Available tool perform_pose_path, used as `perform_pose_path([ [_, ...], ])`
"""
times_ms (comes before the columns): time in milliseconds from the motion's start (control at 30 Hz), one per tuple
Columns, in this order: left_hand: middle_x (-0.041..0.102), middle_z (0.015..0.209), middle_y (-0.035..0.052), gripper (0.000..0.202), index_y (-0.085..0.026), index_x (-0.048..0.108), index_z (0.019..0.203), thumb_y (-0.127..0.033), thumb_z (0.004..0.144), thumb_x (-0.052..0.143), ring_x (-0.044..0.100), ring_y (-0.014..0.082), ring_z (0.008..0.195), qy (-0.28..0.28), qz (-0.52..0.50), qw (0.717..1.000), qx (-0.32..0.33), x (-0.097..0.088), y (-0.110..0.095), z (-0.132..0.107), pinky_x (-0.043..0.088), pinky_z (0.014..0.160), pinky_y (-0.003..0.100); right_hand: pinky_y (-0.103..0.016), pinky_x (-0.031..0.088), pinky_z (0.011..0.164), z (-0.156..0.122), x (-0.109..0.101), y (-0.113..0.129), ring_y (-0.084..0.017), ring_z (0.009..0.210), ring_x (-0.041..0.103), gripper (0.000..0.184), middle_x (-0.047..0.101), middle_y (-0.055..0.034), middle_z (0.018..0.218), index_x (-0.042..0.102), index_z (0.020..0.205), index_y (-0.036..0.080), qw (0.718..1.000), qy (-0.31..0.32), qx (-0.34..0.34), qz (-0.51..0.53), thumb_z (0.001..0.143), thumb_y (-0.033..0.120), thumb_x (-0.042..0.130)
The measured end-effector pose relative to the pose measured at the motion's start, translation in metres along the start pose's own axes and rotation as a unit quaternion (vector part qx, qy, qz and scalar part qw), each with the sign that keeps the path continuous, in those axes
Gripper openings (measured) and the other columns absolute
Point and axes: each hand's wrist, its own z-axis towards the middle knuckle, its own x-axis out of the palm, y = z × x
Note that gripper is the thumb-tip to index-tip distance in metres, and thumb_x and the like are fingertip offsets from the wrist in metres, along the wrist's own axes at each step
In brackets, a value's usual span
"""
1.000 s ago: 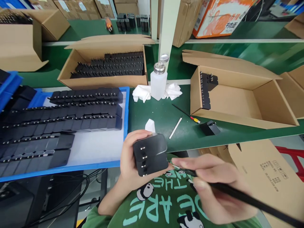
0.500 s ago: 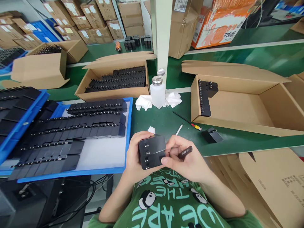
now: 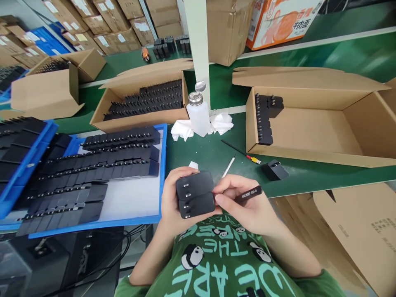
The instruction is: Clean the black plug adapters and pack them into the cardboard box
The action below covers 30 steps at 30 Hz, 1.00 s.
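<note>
My left hand [image 3: 170, 200] is wrapped round two black power adapters [image 3: 199, 184], pressed together with their metal plug pins towards me. In my right hand [image 3: 249, 210] lies a pair of black tweezers [image 3: 251, 194], its lettered end sticking out past the knuckles. The thumb and forefinger of that hand pinch close against the right side of the adapters; the tweezer tips are hidden there. A single black adapter [image 3: 274, 170] rests on the green bench right of my hands. Beyond them lies a white pen-like tool [image 3: 228, 166].
At left, a blue tray [image 3: 163, 165] holds rows of black adapters. Open cartons with adapters stand behind it [image 3: 139, 122] and at right [image 3: 309, 152]. Between them are a white pump bottle [image 3: 198, 117], crumpled tissues [image 3: 182, 130] and a black cable [image 3: 235, 147] with a red-yellow end.
The adapters have turned slightly in my left hand, and a seam between the two shows more clearly. The tweezers' lettered end now sticks out further right. The whole view has shifted a little.
</note>
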Motion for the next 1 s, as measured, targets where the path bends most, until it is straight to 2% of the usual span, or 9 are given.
perform_pose_path([
  [133,0.067,0.113,0.0065,0.082,-0.024,0.057,0.127,-0.043,0.058,0.097,0.068,0.0254,0.101,-0.016,0.004,1.000,0.009,0.001,-0.006,0.000,0.060,0.084,0.040,-0.024,0.030,0.049,-0.007,0.003,0.006,-0.007,0.045,0.032,0.015,0.042,0.0086,0.052,0.060,0.086,0.021,1.000,-0.009,0.014,-0.009,0.087,0.032,0.069],
  [267,0.068,0.114,0.0063,0.081,-0.026,0.059,0.128,-0.041,0.058,0.097,0.067,0.0258,0.101,-0.030,-0.005,0.999,0.009,0.000,-0.010,-0.001,0.061,0.083,0.040,-0.022,0.022,0.045,-0.011,0.007,0.009,-0.004,0.043,0.027,0.010,0.048,0.0083,0.056,0.059,0.089,0.021,1.000,-0.003,0.003,0.009,0.083,0.022,0.067],
  [400,0.068,0.113,0.0063,0.081,-0.026,0.060,0.127,-0.043,0.057,0.098,0.067,0.0267,0.102,-0.037,-0.011,0.999,-0.003,-0.001,-0.013,-0.003,0.061,0.083,0.042,-0.022,0.023,0.046,-0.011,0.010,0.009,-0.005,0.044,0.027,0.008,0.042,0.0095,0.053,0.059,0.086,0.021,1.000,-0.012,-0.003,0.017,0.083,0.021,0.067],
  [533,0.069,0.114,0.0067,0.082,-0.027,0.059,0.128,-0.041,0.058,0.097,0.067,0.0271,0.103,-0.036,-0.015,0.999,0.000,-0.002,-0.014,-0.005,0.061,0.083,0.042,-0.023,0.024,0.044,-0.012,0.013,0.011,-0.004,0.043,0.028,0.012,0.055,0.0054,0.062,0.059,0.087,0.021,1.000,-0.004,-0.005,0.027,0.080,0.020,0.069],
  [667,0.069,0.115,0.0072,0.083,-0.025,0.059,0.130,-0.037,0.058,0.098,0.067,0.0271,0.104,-0.038,-0.005,0.999,0.017,-0.003,-0.014,-0.006,0.060,0.083,0.041,-0.021,0.024,0.043,-0.013,0.017,0.013,-0.004,0.040,0.028,0.014,0.048,0.0090,0.055,0.056,0.084,0.022,0.999,-0.014,-0.002,0.039,0.077,0.016,0.067],
  [800,0.069,0.115,0.0069,0.082,-0.028,0.058,0.130,-0.040,0.059,0.097,0.067,0.0287,0.103,-0.045,0.008,0.999,0.016,-0.003,-0.013,-0.006,0.059,0.083,0.044,-0.020,0.024,0.040,-0.011,0.019,0.012,-0.003,0.039,0.032,0.016,0.052,0.0074,0.059,0.056,0.085,0.022,0.999,-0.019,-0.002,0.047,0.074,0.016,0.066],
  [1000,0.068,0.114,0.0050,0.082,-0.025,0.057,0.129,-0.035,0.058,0.097,0.067,0.0264,0.102,-0.044,0.032,0.998,0.023,-0.002,-0.012,-0.006,0.058,0.085,0.041,-0.020,0.027,0.041,-0.006,0.021,0.007,-0.004,0.039,0.033,0.015,0.050,0.0073,0.058,0.056,0.081,0.021,0.998,-0.046,-0.010,0.043,0.072,0.019,0.067],
])
